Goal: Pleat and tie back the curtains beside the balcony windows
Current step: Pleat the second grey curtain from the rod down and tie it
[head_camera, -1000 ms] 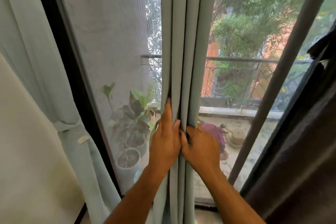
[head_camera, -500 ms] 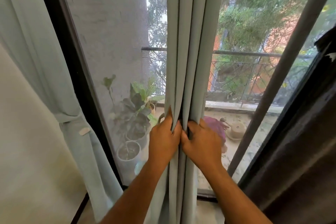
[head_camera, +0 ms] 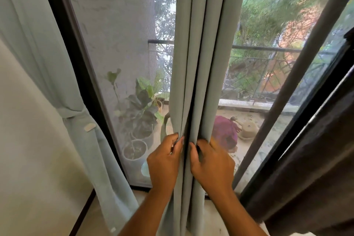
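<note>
Hands meet at the middle of the pale blue curtain (head_camera: 199,63), which hangs in vertical pleats in front of the balcony window (head_camera: 122,44). The left hand (head_camera: 164,161) pinches the left folds, the right hand (head_camera: 212,165) grips the right folds, both closed on the cloth. The fabric continues above and below them.
</note>
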